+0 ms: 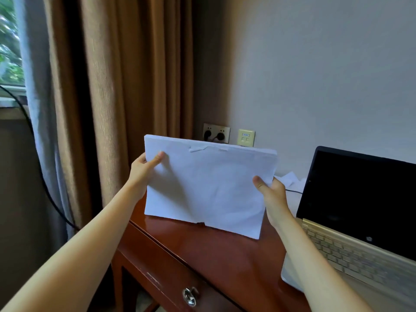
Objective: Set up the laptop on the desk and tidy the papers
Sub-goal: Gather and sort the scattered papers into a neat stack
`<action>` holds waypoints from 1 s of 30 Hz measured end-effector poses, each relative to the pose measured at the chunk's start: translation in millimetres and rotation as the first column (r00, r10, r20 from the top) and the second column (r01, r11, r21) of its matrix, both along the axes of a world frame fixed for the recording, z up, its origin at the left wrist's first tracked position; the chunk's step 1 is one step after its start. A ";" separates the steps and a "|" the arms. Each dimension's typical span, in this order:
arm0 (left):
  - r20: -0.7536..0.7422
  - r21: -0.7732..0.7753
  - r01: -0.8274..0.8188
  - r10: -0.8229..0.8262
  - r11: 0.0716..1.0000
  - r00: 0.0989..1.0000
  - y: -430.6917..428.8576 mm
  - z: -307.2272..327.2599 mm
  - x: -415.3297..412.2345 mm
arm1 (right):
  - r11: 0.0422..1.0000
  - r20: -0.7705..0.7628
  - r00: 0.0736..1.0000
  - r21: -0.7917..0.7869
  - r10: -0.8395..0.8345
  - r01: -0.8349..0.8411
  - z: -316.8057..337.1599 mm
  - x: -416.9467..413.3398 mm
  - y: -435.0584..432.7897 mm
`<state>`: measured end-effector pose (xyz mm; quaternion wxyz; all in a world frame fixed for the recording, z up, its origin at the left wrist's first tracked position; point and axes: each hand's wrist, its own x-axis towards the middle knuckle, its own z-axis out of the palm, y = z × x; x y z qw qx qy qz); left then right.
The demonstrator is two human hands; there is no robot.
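- At the left end of the tabletop (202,251), the papers (209,188) stand upright, lower edge at its surface.
- The left grip (144,168) pinches their left edge, the right grip (271,192) their right.
- The open laptop (360,210) sits just beside them.

On your left hangs a brown curtain (126,86), with a grey sheer curtain (40,109) beside it at the edge of a window (9,41) showing green leaves. A black cable (48,192) curves down across the sheer. Ahead of you, the pale wall (315,75) carries a double socket (216,132) holding two black plugs, with a cream data-port plate (246,137) just to its right.
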<state>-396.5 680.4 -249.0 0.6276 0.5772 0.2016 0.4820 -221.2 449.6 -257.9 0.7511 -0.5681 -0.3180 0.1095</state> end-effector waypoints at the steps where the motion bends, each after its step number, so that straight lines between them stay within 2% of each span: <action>1: 0.012 0.008 -0.004 0.003 1.000 1.000 0.4 3.8 0.2 | 1.000 0.020 1.000 -0.004 -0.007 0.007 4.3 0.0 -0.2; 5: 0.013 0.048 0.025 -0.025 0.999 1.000 3.9 12.8 -0.5 | 0.998 0.031 0.999 -0.046 0.041 -0.040 18.7 0.4 -2.7; 9: -0.040 0.102 0.031 -0.027 0.994 0.999 1.7 11.1 1.3 | 0.999 0.027 0.999 -0.005 0.041 -0.041 27.7 0.6 1.9; 14: -0.106 0.114 0.115 -0.103 0.987 0.989 9.8 -0.3 -5.4 | 0.965 -0.017 0.984 -0.194 0.177 -0.177 12.1 7.5 -2.8; 17: -0.201 0.077 0.222 -0.203 0.972 0.958 12.8 -14.9 -9.2 | 0.960 -0.055 0.988 -0.236 0.142 -0.151 -8.4 9.5 -2.3; 21: -0.192 0.090 0.108 -0.089 0.990 0.977 14.9 -10.7 -3.0 | 0.974 -0.050 0.993 -0.195 0.104 -0.112 -0.9 8.9 6.2; 24: -0.183 0.086 0.119 -0.101 0.989 0.978 19.1 -2.0 -4.8 | 0.969 -0.056 0.989 -0.197 0.139 -0.147 4.4 11.0 8.2; 28: -0.305 0.055 0.149 -0.125 0.987 0.944 17.0 -19.4 -7.3 | 0.950 -0.093 0.985 -0.265 0.148 -0.167 -11.3 7.4 8.6; 30: -0.333 0.056 0.087 -0.064 0.995 0.941 14.4 -23.8 -4.1 | 0.955 -0.084 0.992 -0.273 0.097 -0.116 -12.1 4.7 11.7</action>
